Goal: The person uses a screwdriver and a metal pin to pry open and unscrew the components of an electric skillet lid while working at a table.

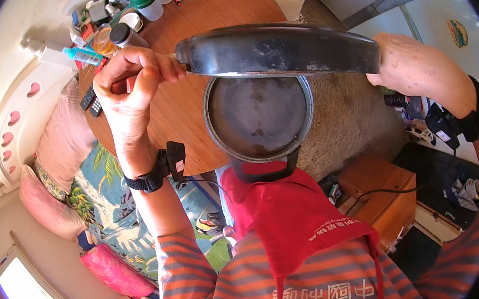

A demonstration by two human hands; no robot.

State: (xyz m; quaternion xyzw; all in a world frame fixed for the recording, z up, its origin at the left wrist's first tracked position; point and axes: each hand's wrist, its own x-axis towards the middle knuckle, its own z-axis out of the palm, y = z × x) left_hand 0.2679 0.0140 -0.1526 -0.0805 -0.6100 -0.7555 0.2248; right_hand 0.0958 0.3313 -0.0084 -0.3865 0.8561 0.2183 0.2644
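A black, round, scuffed lid [276, 51], seen nearly edge-on, is held up between my hands. My left hand [134, 82] has its fingers closed at the lid's left end, by a small fitting there. At the right end my right hand [396, 58] grips the rim, its fingers mostly hidden behind the lid. Just below lies a round dark pan [259, 117] with a grey rim and a stained flat inside. Its black handle [268, 170] points toward my red apron [298, 210]. The lid covers the pan's far edge.
The round wooden table [182, 132] carries jars, a green-lidded container [145, 2] and remote controls [92, 102] at its far left. A patterned sofa [109, 186] with cushions stands left. To the right are a wooden cabinet [381, 193] and clutter; a thin cable runs near my left wrist.
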